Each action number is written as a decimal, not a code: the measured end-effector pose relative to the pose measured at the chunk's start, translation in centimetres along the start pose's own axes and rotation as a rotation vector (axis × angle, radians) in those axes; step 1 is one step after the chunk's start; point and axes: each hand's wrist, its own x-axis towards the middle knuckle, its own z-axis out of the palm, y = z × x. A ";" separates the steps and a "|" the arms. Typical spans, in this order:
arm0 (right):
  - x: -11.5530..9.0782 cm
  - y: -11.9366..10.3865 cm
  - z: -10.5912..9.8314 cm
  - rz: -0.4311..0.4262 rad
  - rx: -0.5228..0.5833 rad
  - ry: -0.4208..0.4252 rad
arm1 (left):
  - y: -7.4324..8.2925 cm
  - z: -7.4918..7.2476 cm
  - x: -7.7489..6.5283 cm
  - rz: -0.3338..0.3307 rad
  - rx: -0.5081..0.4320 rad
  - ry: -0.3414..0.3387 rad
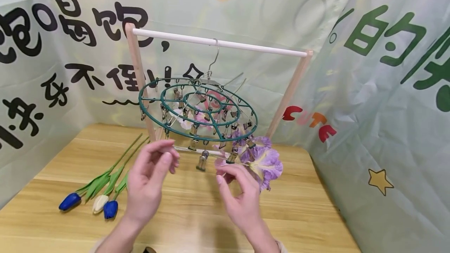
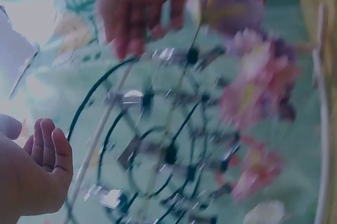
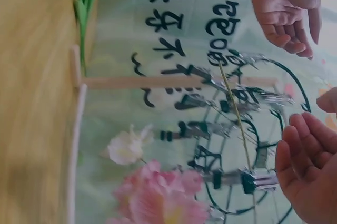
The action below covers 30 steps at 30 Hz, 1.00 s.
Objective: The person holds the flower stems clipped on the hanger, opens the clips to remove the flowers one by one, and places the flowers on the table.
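Observation:
A round green hanger rack [image 1: 215, 125] with several metal clips hangs by its hook from a white rod. Near its front left edge is my left hand [image 1: 149, 180], fingers loosely bent and holding nothing. My right hand [image 1: 240, 194] hovers below the rack's front right, beside a purple flower [image 1: 265, 163], its fingers relaxed around no object. Between the hands a metal clip [image 1: 202, 161] dangles. Pink flowers [image 2: 255, 95] show at the rack in the left wrist view. A white flower [image 3: 128, 146] and a thin stem [image 3: 239, 116] appear in the right wrist view.
The rod [image 1: 260, 47] sits on a wooden frame [image 1: 290, 91] standing on the wooden table [image 1: 295, 206]. Two blue tulips [image 1: 70, 201] and a white tulip [image 1: 100, 204] lie at the left. Printed cloth [image 1: 372, 136] walls the back and sides.

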 end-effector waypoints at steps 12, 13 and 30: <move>1.4 1.4 -2.3 0.202 -0.118 0.153 | -3.9 4.4 -3.9 -0.363 0.068 -0.218; 1.5 1.5 -2.4 0.237 -0.126 0.143 | -4.2 4.5 -4.1 -0.415 0.075 -0.230; 1.5 3.5 -1.5 0.264 -0.186 0.007 | -8.9 5.0 -3.5 -0.553 0.112 0.123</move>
